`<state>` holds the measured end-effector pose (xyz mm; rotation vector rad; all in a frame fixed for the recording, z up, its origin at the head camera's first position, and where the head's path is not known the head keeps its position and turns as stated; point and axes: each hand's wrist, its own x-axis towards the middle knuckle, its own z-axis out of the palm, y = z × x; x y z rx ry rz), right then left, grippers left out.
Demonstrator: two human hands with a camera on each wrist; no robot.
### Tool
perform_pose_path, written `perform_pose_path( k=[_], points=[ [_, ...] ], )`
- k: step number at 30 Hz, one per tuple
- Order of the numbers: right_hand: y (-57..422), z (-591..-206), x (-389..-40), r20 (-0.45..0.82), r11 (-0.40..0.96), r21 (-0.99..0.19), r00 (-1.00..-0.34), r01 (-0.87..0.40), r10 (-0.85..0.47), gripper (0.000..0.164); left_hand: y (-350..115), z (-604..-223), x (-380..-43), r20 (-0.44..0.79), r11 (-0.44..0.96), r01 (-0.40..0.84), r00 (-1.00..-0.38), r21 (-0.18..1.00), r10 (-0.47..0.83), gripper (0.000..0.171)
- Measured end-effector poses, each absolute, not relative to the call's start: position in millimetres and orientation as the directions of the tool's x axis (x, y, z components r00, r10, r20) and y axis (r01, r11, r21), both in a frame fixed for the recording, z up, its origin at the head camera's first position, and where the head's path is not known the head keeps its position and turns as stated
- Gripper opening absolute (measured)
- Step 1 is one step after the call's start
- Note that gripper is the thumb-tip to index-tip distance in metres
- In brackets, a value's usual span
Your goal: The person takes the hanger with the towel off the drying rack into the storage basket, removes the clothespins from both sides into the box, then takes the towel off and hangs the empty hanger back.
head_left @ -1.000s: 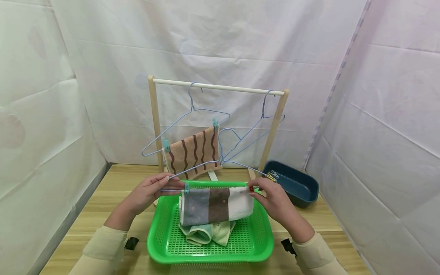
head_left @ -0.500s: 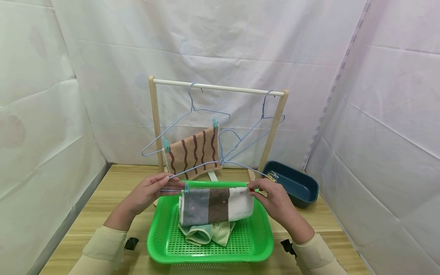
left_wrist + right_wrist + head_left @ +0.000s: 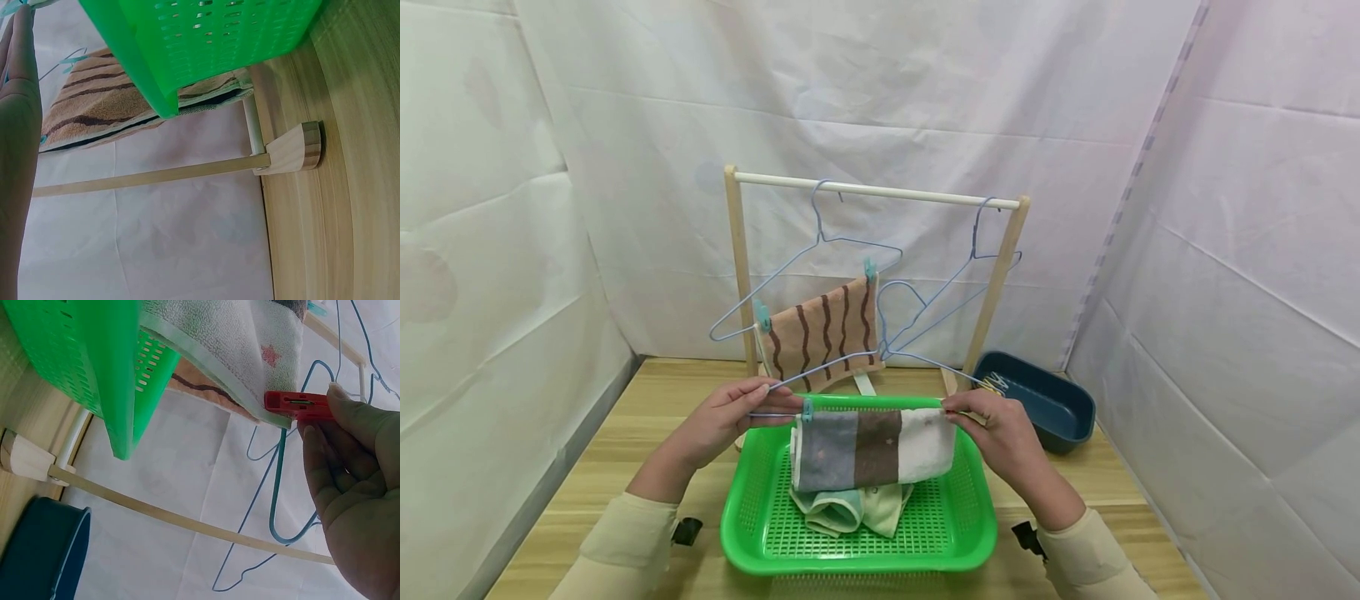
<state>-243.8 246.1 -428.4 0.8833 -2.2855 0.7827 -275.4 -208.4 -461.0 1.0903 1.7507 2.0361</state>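
My left hand (image 3: pixel 726 421) grips the left end of a blue wire hanger (image 3: pixel 827 364) above the basket's back left corner. From the hanger's lower bar hangs a small towel (image 3: pixel 877 454) in grey, brown and white, with a light-blue clothespin (image 3: pixel 807 410) at its left corner. At the towel's right corner, my right hand (image 3: pixel 1000 429) pinches a red clothespin (image 3: pixel 299 405) between thumb and fingers. Seen from the right wrist, the clothespin's jaws lie over the towel's edge at the hanger wire. Fingers mostly hide this clothespin in the head view.
Folded cloths (image 3: pixel 850 508) lie in the green basket (image 3: pixel 857 565) below. Behind it, a wooden rack (image 3: pixel 880 190) carries two more hangers, one with a brown striped towel (image 3: pixel 823 329) clipped on. A dark blue bin (image 3: pixel 1048 408) with clothespins (image 3: pixel 995 383) stands at the right.
My right fingers have shifted slightly around the red clothespin, which shows less in the head view than a second ago. The left hand, hanger and towel are nearly still.
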Motion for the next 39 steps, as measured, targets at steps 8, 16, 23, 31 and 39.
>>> perform_pose_path(
  k=[8, 16, 23, 31, 39],
  points=[
    [247.6, -432.4, -246.9, 0.696, 0.608, -0.305, -0.607, -0.733, -0.383, 0.029, -208.6, -461.1, -275.5, 0.366, -0.243, 0.274, -0.696, 0.931, 0.617, 0.04],
    [247.5, -435.0, -249.9, 0.718, 0.607, -0.297, -0.591, -0.737, -0.367, 0.026, -209.1, -460.8, -274.8, 0.364, -0.243, 0.271, -0.698, 0.932, 0.617, 0.04],
    [246.9, -435.7, -250.5, 0.746, 0.607, -0.294, -0.574, -0.738, -0.338, 0.024, -208.7, -459.4, -273.2, 0.364, -0.243, 0.271, -0.697, 0.931, 0.617, 0.039],
    [245.8, -435.1, -250.6, 0.753, 0.611, -0.34, -0.596, -0.715, -0.279, 0.02, -208.8, -459.3, -273.0, 0.372, -0.259, 0.267, -0.692, 0.928, 0.619, 0.04],
    [245.2, -437.5, -252.8, 0.774, 0.583, -0.351, -0.577, -0.733, -0.26, 0.021, -210.3, -460.4, -274.0, 0.367, -0.252, 0.267, -0.698, 0.93, 0.615, 0.04]
  ],
)
